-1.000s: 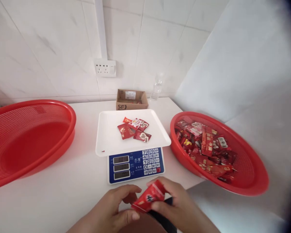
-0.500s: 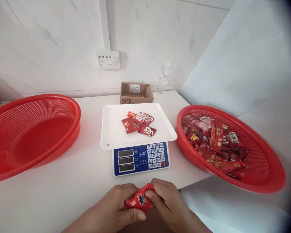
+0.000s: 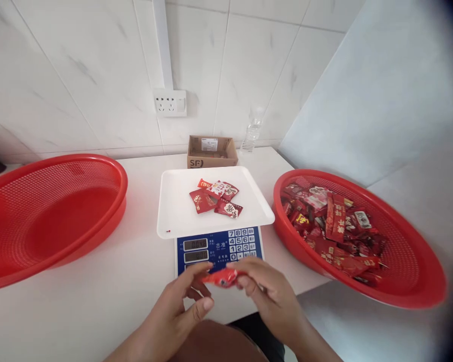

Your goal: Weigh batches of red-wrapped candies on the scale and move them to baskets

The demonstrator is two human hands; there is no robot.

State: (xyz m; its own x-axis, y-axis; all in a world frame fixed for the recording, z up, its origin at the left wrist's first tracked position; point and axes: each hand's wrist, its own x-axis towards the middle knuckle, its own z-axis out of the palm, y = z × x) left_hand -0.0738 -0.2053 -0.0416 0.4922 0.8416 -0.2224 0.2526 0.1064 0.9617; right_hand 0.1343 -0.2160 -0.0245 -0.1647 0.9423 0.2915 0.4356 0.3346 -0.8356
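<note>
A small red candy packet (image 3: 223, 277) is pinched at its right end by the thumb and fingers of my right hand (image 3: 272, 296). At the packet's left end is my left hand (image 3: 184, 307), thumb and fingers spread apart; its fingertips are near or just touching the wrapper. Both hands are in front of the blue keypad of a digital scale (image 3: 219, 245), partly covering its lower edge. On the scale's white tray (image 3: 179, 216) lies a small pile of red and white candy packets (image 3: 228, 207).
To the left stands a red plastic basket (image 3: 109, 211) with a bare bottom. Another red basket (image 3: 411, 281) on the right holds many red packets (image 3: 335, 221). Behind the scale are a cardboard box (image 3: 211, 162) and a clear plastic bottle (image 3: 252, 134), near the tiled wall.
Both hands have risen toward the scale with the packet. My left hand has loosened its grip and spread its fingers, while the right keeps hold. The packet has tilted to a flatter angle.
</note>
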